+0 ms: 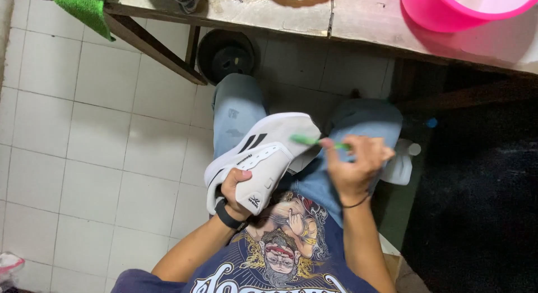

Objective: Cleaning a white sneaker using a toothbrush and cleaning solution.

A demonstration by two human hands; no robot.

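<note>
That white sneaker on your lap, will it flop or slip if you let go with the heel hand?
The white sneaker probably keeps its shape: the upper looks moulded, not sagging. It seems light, since the left hand alone holds it at the heel. It may slide off, because it rests tilted on a knee while the right hand works a green brush.

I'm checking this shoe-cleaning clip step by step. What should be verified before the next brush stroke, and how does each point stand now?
1. Left hand grips the white shoe at its heel end: ok.
2. Right hand holds the green brush: ok.
3. Brush tip reaches the shoe's toe end: ok, though actual contact cannot be told.
4. Shoe steadied over the lap, above the jeans: ok.
5. Bristles wet or soapy: cannot tell.
6. Pink basin on the bench within reach: cannot tell.
</note>
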